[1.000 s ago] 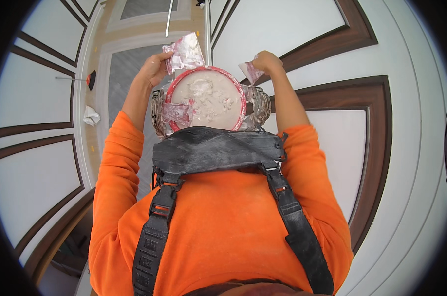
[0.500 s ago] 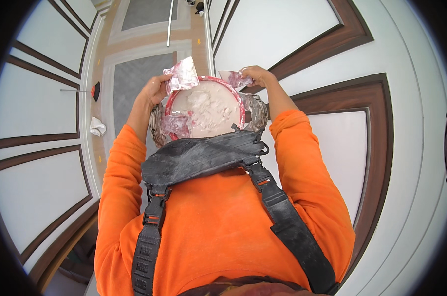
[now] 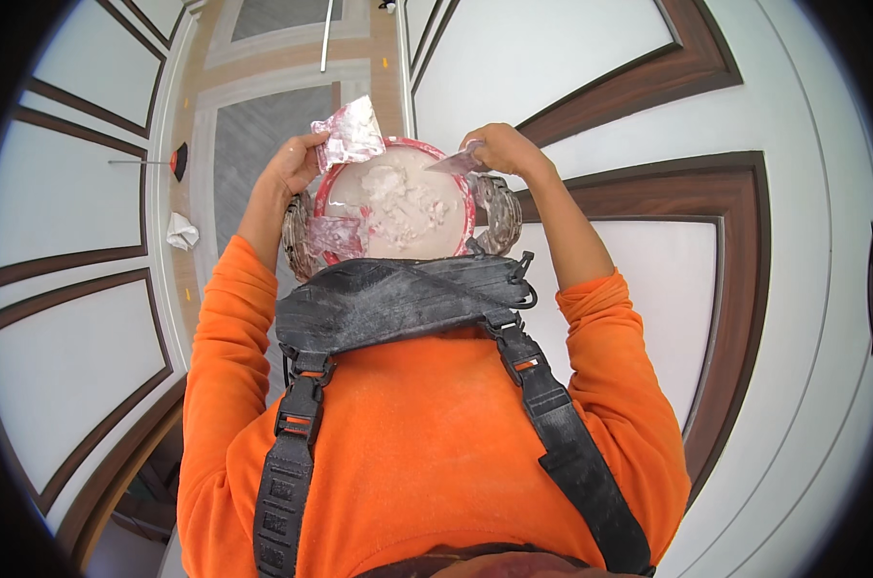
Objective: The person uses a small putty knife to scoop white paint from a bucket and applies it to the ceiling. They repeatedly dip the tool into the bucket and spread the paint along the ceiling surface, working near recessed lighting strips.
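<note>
A round bucket with a red rim stands between my feet, filled with pale, lumpy putty. My left hand is closed on a red plastic putty spreader, whose face is smeared with white putty, over the bucket's far left rim. In my right hand, at the far right rim, is a second putty spreader, its blade pointing left over the putty. A third, pinkish spreader rests at the bucket's near left side, partly over the putty.
White wall panels with dark brown trim rise close on the right; similar panels line the left. On the floor to the left lie a crumpled white piece and a black-and-orange tool with a thin rod. A long white strip lies ahead.
My right hand has turned its spreader so the blade reaches left over the bucket's edge. My left hand still holds its coated spreader in nearly the same place.
</note>
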`<state>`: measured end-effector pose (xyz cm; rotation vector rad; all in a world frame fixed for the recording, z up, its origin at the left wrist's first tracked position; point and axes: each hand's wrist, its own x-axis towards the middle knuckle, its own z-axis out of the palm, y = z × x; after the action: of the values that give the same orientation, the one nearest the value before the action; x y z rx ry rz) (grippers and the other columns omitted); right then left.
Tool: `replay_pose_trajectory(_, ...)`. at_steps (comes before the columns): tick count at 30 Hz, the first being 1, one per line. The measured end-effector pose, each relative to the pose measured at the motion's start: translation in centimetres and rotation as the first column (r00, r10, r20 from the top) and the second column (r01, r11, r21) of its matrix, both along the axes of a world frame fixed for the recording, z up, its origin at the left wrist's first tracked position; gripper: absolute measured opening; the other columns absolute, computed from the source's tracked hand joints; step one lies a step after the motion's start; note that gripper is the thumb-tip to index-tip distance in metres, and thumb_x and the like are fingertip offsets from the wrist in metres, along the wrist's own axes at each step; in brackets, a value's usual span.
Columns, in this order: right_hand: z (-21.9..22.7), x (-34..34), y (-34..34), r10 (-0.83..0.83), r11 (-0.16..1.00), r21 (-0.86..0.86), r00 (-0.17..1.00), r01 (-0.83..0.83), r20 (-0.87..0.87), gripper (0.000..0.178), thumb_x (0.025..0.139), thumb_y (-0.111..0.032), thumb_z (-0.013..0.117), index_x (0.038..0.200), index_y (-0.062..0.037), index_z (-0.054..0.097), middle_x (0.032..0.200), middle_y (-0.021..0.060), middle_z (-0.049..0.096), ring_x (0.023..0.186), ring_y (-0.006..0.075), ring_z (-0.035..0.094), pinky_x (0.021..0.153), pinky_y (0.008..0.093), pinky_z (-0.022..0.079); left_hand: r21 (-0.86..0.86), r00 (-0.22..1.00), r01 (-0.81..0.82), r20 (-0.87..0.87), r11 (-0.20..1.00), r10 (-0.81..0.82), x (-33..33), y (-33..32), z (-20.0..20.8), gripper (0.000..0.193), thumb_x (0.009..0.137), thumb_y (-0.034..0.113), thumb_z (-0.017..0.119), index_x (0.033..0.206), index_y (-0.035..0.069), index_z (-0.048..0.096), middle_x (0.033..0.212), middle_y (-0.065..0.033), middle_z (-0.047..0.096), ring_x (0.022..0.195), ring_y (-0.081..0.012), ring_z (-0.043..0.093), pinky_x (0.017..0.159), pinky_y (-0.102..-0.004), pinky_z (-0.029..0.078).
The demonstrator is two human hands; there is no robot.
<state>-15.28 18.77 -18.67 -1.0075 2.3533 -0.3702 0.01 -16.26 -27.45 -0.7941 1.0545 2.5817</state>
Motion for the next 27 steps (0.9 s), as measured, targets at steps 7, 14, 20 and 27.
replay_pose_trajectory(7, 3.0, -1.4, -0.5, -0.288, 0.927, -0.237, 0.956, 0.291, 0.045, 0.028, 0.084, -0.016, 0.061, 0.105, -0.0042, 0.074, 0.091, 0.019, 0.073, 0.081, 0.0336, 0.069, 0.079, 0.0392, 0.054, 0.015, 1.0, 0.003, -0.031, 1.0, -0.003, 0.1, 0.0, 0.3, 0.031, 0.103, 0.01, 0.049, 0.125, -0.011, 0.056, 0.123, -0.0193, 0.066, 0.11, -0.025, 0.067, 0.104, -0.0382, 0.051)
replay_pose_trajectory(14, -0.3, -0.5, -1.3, -0.081, 0.994, -0.092, 0.978, 0.064, -0.191, 0.025, 0.084, -0.019, 0.062, 0.104, -0.0092, 0.075, 0.093, 0.0185, 0.073, 0.09, 0.034, 0.07, 0.083, 0.0415, 0.054, -0.086, 1.0, -0.026, -0.018, 0.996, 0.024, 0.4, 0.3, 0.8, 0.027, 0.102, 0.012, 0.051, 0.118, -0.008, 0.061, 0.112, -0.0164, 0.071, 0.1, -0.0233, 0.07, 0.095, -0.0363, 0.056)
replay_pose_trajectory(20, 0.8, 2.9, -2.9, 0.33, 0.912, 0.34, 0.903, -0.229, -0.274, 0.022, 0.087, -0.023, 0.064, 0.102, -0.0105, 0.075, 0.1, 0.0167, 0.073, 0.099, 0.0363, 0.069, 0.086, 0.0442, 0.055, -0.089, 1.0, -0.021, -0.021, 0.996, 0.019, 0.2, 0.3, 0.3, 0.025, 0.101, 0.011, 0.052, 0.115, -0.006, 0.063, 0.11, -0.0154, 0.072, 0.097, -0.0231, 0.071, 0.091, -0.0353, 0.057)
replay_pose_trajectory(27, 6.8, 3.5, 0.4, -0.354, 0.719, -0.493, 0.869, 0.489, 0.345, 0.027, 0.09, -0.015, 0.069, 0.113, -0.0022, 0.072, 0.097, 0.01, 0.075, 0.088, 0.0177, 0.067, 0.082, 0.0307, 0.052, -0.076, 0.99, -0.073, -0.128, 0.994, 0.063, -0.2, 1.2, 4.2, 0.027, 0.102, 0.01, 0.05, 0.118, -0.01, 0.059, 0.112, -0.0186, 0.07, 0.097, -0.0244, 0.072, 0.09, -0.0367, 0.059)
